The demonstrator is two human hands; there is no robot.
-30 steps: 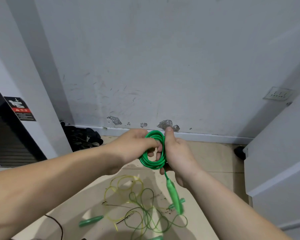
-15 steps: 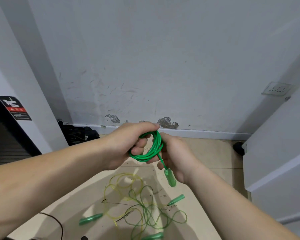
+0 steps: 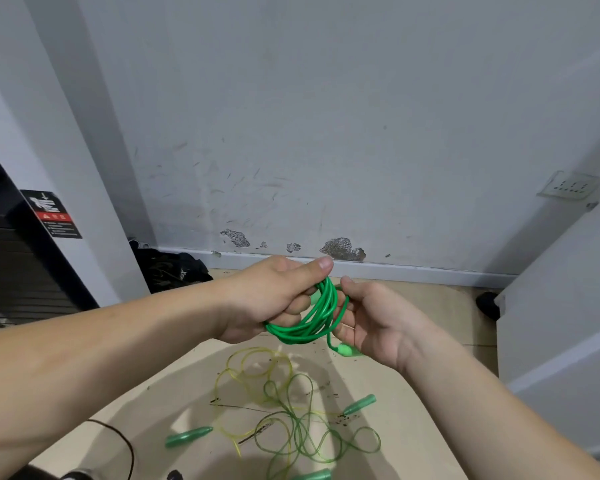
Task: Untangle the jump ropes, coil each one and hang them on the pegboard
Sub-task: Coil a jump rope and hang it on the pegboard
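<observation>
Both hands (image 3: 274, 299) (image 3: 378, 320) gripping coiled green rope (image 3: 312, 320) — tangled ropes (image 3: 284, 410) below

Beige floor (image 3: 413, 427): tangled jump ropes (image 3: 284, 420) at 6 o'clock, black cable (image 3: 125, 441) at 7, dark bundle (image 3: 174, 268) at 9.

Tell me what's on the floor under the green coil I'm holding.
Below the coiled green rope, a yellow rope and a thin green rope lie tangled on the floor, with green handles. The right forearm covers the floor beside them.
</observation>
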